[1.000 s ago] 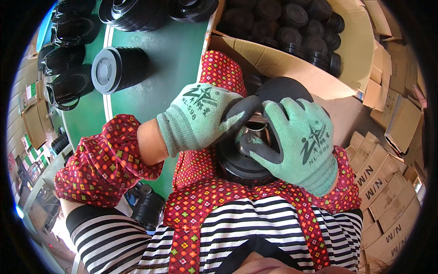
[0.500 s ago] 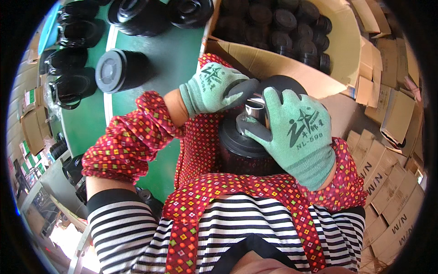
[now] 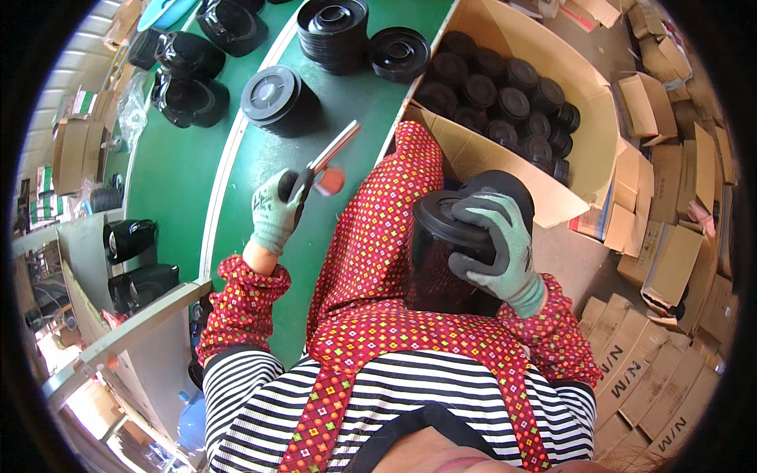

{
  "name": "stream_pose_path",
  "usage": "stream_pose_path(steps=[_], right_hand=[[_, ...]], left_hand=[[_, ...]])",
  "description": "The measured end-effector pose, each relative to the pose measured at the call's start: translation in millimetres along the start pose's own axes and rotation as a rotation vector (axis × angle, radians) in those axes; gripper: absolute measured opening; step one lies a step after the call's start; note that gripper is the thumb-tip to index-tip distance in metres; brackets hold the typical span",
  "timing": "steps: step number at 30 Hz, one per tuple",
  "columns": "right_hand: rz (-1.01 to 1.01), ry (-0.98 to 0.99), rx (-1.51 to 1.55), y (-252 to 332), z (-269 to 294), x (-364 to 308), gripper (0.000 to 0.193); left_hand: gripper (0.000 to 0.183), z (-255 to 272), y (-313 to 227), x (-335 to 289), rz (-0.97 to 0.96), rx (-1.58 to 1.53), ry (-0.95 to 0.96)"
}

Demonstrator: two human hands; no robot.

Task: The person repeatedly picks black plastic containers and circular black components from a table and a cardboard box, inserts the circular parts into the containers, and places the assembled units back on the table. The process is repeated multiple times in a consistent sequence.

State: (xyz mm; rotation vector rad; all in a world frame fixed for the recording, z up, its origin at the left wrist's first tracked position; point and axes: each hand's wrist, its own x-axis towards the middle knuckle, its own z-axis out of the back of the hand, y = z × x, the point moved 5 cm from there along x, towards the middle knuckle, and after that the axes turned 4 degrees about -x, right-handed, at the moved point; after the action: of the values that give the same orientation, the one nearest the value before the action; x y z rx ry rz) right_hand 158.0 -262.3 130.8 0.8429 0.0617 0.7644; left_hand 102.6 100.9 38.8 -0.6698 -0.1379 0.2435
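Note:
In my lap stands a glossy black cylindrical canister (image 3: 430,264) with a ridged black lid (image 3: 436,211) on its top. My right hand (image 3: 503,248), in a green glove with dark grip coating, curls its fingers round the lid's right side. A second dark round piece (image 3: 512,188) sits just beyond that hand, partly hidden by it. Away to the left, over the green table, my left hand (image 3: 280,206) closes on a shiny metal bar-shaped tool (image 3: 335,147). A reddish round patch shows beside the bar; the tool's exact kind is unclear.
On the green table (image 3: 177,185) stand stacks of black lids (image 3: 276,98), a single lid (image 3: 399,52) and several glossy black pots (image 3: 189,98). An open carton (image 3: 591,134) full of black cylinders lies beyond my lap. Flattened cartons (image 3: 646,370) lean at right.
My left hand has moved from the canister's top out to the left, carrying the metal tool. My right hand has shifted from the tool onto the lid's side. The view has shifted too.

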Motion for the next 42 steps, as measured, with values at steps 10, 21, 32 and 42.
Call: stream_pose_path(steps=[10,21,32,42], right_hand=[[-0.433,-0.497,0.493,-42.4,36.3,38.0,0.039],[-0.567,0.082,0.918,17.9,-122.7,109.4,0.047],[-0.492,0.034,0.888,-16.8,-12.8,51.3,0.031],[-0.952,-0.471,0.824,-237.0,103.7,-19.7,0.04]], left_hand=[[0.098,5.8,-4.3,-62.6,-0.125,-0.183,-0.052],[0.032,102.9,-10.5,-117.5,0.192,-1.149,-0.324],[0.049,217.8,299.9,3.0,0.373,-0.851,-0.955],[0.051,269.7,224.2,3.2,0.656,-0.301,-1.067]])
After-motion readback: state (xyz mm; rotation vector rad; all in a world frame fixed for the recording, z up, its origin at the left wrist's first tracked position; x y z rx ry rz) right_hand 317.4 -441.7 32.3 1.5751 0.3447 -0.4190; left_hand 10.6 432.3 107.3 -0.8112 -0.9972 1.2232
